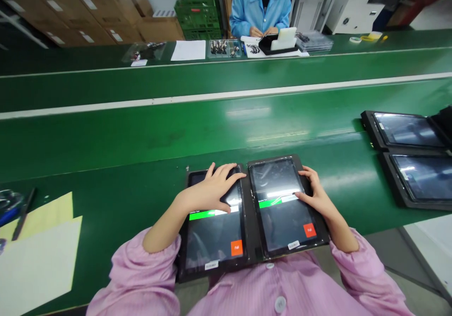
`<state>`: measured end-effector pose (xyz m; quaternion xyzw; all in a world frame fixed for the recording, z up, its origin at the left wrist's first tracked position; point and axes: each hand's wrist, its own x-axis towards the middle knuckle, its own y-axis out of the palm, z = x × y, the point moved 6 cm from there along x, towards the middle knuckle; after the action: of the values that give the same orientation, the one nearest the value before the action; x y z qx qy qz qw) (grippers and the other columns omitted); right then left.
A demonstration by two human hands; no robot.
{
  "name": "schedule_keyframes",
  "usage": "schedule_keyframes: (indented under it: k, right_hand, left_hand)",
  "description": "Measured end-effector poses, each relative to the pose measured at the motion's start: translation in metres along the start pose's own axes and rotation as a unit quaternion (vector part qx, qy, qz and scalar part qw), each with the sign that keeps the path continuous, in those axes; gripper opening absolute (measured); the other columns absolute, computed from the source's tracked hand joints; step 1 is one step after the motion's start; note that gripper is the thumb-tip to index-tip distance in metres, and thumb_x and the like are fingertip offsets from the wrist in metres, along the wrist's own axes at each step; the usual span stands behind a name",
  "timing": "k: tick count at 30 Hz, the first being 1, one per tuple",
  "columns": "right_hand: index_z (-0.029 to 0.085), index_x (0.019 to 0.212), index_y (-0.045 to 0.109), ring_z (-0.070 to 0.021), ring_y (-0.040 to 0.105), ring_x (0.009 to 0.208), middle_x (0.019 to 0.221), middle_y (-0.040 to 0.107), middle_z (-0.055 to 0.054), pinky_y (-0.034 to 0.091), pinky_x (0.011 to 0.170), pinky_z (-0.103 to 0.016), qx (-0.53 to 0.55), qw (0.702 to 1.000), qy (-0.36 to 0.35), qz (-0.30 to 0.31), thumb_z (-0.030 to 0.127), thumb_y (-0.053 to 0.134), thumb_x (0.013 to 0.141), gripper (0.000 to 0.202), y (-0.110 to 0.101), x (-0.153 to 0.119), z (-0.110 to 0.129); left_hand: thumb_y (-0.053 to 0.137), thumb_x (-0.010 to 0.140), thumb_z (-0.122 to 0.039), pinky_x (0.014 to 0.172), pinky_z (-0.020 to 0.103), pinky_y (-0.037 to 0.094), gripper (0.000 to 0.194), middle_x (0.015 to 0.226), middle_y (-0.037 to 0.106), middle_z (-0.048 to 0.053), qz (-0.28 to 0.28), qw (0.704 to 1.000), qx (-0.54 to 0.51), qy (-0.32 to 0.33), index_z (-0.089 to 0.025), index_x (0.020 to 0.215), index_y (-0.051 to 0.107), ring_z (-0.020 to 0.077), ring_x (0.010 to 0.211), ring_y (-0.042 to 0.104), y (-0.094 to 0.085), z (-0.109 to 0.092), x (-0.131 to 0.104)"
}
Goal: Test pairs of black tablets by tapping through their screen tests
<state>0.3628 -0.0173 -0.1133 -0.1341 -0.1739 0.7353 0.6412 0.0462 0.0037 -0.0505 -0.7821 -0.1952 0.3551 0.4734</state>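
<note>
Two tablets lie side by side at the bench's front edge, each in a black tray. Both screens are lit, with a green bar across the middle and a red "Fail" box low on the right. Across the upper part of the left tablet (212,233) my left hand (215,186) is laid with fingers spread. My right hand (314,193) is at the right side of the right tablet (282,222); its thumb reaches onto the screen and its fingers curl over the tray's outer edge.
More tablets in black trays (409,130) sit at the right. Yellow and white paper sheets (42,264) with a pen (24,212) lie at the left. Beyond the green belt (212,123), a person in blue (243,5) works near small parts. Green crates (197,14) and cartons (81,10) stand behind.
</note>
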Motion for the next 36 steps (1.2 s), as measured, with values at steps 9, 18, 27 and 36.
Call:
schedule_keyframes:
  k: [9,18,27,36]
  right_hand:
    - [0.028,0.117,0.064,-0.0322,0.041,0.14,0.15,0.04,-0.01,0.032,0.117,-0.049,0.111,0.993,0.036,-0.001,0.058,0.076,0.078,0.051,-0.007,0.0,-0.008]
    - [0.027,0.105,0.069,-0.0344,0.04,0.141,0.149,0.044,-0.01,0.031,0.118,-0.052,0.131,0.989,0.059,-0.018,0.06,0.081,0.072,0.048,-0.009,0.0,-0.011]
    - [0.029,0.115,0.064,-0.0325,0.042,0.14,0.152,0.039,-0.009,0.035,0.116,-0.048,0.108,0.992,0.058,0.003,0.06,0.075,0.078,0.049,-0.007,-0.001,-0.01]
    - [0.032,0.12,0.065,-0.0318,0.042,0.138,0.148,0.041,-0.007,0.037,0.115,-0.047,0.103,0.993,0.059,0.009,0.053,0.077,0.078,0.049,-0.01,0.001,-0.006]
  left_hand:
    - [0.086,0.073,-0.028,0.114,0.063,0.027,0.058,0.15,0.034,0.012,-0.034,0.999,-0.005,0.007,-0.032,0.123,0.058,0.0403,0.142,0.03,-0.008,0.001,0.006]
    - [0.09,0.067,-0.025,0.108,0.058,0.035,0.057,0.143,0.035,0.01,-0.027,0.999,-0.026,0.009,-0.032,0.116,0.062,0.0405,0.136,0.033,-0.012,-0.002,0.011]
    - [0.087,0.067,-0.036,0.104,0.051,0.038,0.059,0.141,0.039,0.01,-0.044,0.998,-0.054,0.003,-0.031,0.119,0.059,0.0355,0.129,0.04,-0.01,0.008,0.012]
    - [0.085,0.07,-0.043,0.101,0.049,0.037,0.055,0.14,0.039,0.01,-0.033,0.999,-0.034,0.004,-0.031,0.118,0.061,0.0368,0.128,0.038,-0.014,0.007,0.014]
